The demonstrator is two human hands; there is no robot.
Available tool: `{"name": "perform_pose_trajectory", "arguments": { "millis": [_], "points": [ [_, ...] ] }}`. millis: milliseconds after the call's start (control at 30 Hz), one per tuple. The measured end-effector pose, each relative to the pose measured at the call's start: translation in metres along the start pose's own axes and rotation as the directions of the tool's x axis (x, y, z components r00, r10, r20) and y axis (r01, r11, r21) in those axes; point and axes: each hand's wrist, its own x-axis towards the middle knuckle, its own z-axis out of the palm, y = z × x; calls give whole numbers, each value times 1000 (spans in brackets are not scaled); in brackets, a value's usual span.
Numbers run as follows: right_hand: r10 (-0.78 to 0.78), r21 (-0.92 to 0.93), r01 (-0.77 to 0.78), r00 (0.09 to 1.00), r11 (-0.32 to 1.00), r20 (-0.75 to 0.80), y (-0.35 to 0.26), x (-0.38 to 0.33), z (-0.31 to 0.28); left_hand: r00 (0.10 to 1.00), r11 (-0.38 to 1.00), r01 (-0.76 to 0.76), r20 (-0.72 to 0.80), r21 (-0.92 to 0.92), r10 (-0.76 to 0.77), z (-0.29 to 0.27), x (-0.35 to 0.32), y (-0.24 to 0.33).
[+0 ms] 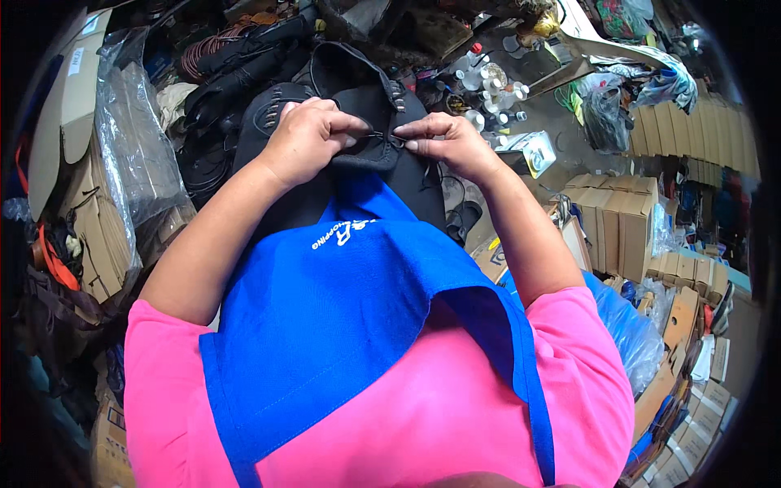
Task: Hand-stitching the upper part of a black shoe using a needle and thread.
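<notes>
A black boot-like piece (351, 71), with a wide opening and a row of light eyelets or stitches along its edge, rests over my lap. My left hand (311, 137) is closed in a pinch at its near part. Facing it, my right hand (447, 145) also pinches with thumb and forefinger. A thin dark cord (380, 135) shows between the fingertips of both hands; its ends are too small to follow. Beside my left hand lies a second black piece (262, 112) with similar eyelets, partly hidden by that hand.
White bottles (493, 81), some with red caps, crowd the floor ahead on the right. Flattened cardboard (85, 236) and clear plastic wrap (138, 130) stand at my left. Cardboard boxes (614, 220) are stacked at my right. A blue apron (325, 325) covers my front.
</notes>
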Motion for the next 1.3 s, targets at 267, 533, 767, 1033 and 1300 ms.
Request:
{"name": "perform_pose_trajectory", "arguments": {
  "millis": [267, 533, 767, 1033, 1300],
  "points": [
    [164, 334, -170, 985, 927, 46, 1, 5, 4, 963, 856, 271, 134, -439, -236, 8, 10, 11],
    [178, 226, -182, 983, 957, 37, -14, 13, 5, 923, 816, 378, 245, -437, -296, 20, 17, 12],
    [216, 65, -226, 967, 972, 134, -17, 30, -1, 977, 970, 194, 114, -145, -179, 8, 20, 24],
    [180, 267, -193, 981, 944, 72, -11, 10, -16, 979, 986, 150, 126, 76, -158, -15, -1, 27],
    [-47, -239, -11, 971, 971, -235, -12, -52, 27, 970, 980, 162, 201, -112, -138, -3, 13, 26]
  ]
}}
